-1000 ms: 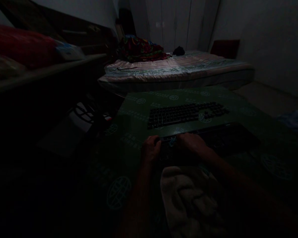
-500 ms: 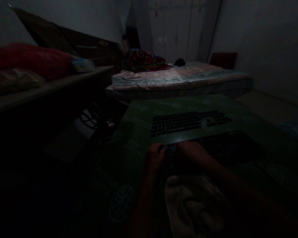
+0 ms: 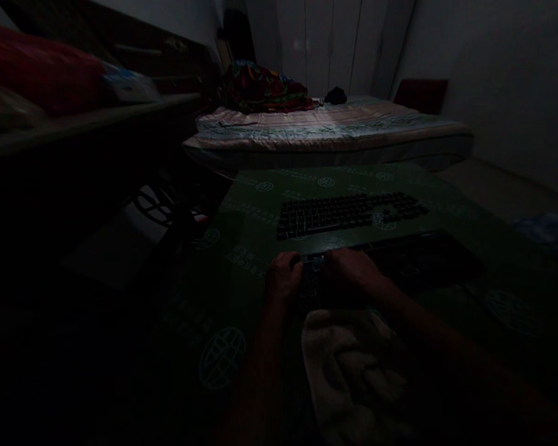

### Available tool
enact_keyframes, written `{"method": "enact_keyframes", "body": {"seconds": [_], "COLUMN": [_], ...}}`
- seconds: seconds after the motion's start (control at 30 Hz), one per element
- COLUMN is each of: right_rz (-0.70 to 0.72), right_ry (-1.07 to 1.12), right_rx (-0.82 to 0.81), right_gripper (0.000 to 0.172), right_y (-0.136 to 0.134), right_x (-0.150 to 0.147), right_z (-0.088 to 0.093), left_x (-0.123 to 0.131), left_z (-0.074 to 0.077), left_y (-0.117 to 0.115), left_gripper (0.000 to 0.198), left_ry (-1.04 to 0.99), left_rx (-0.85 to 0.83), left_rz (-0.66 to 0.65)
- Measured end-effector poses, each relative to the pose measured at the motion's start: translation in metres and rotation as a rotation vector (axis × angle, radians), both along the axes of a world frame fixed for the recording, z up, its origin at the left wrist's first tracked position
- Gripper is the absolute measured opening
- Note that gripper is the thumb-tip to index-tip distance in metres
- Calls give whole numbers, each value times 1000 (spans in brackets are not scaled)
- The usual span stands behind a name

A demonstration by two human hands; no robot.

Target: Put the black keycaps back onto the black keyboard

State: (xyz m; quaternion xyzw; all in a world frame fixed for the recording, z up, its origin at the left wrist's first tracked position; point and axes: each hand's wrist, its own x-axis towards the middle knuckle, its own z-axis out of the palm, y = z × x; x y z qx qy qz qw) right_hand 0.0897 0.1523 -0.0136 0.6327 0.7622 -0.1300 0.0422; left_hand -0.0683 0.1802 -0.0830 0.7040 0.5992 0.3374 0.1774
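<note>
A dark keyboard base (image 3: pixel 423 260) lies across the green table, its left part under my hands. My left hand (image 3: pixel 283 275) grips the left end of the base, thumb bent over its edge. Close beside it, my right hand (image 3: pixel 351 267) is closed over the base's upper left; whatever its fingers hold is hidden in the dark. Behind the base, loose black keycaps (image 3: pixel 325 217) are laid out in rows like a keyboard. A crumpled light cloth (image 3: pixel 339 353) lies in front of the base, near my right forearm.
The green tabletop (image 3: pixel 242 229) has pale printed globes and lettering. Beyond it stands a bed (image 3: pixel 344 127) with a striped sheet and a bunched patterned blanket (image 3: pixel 265 87). A shelf (image 3: pixel 74 127) on the left bears a red bag (image 3: pixel 37 68). The room is very dim.
The camera has tipped down a little, so everything sits higher and slightly further left in view. Both hands keep their places on the keyboard base.
</note>
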Motion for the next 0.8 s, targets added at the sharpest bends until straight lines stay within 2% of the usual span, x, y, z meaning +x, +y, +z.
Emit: {"method": "enact_keyframes", "body": {"seconds": [0.43, 0.67, 0.8], "right_rz": [47, 33, 22], "right_ry": [-19, 21, 56], "right_rx": [-31, 14, 30], "right_gripper": [35, 36, 38], "right_y": [-3, -4, -2], "right_x": [-3, -10, -11], "right_z": [4, -6, -7], "left_x": [-1, -1, -2], "left_z": [-2, -4, -5], "left_y": [0, 0, 1], "left_gripper": [19, 19, 19], "left_ry": [0, -11, -19], "left_rx": [2, 2, 5], "left_rz": [-6, -10, -6]}}
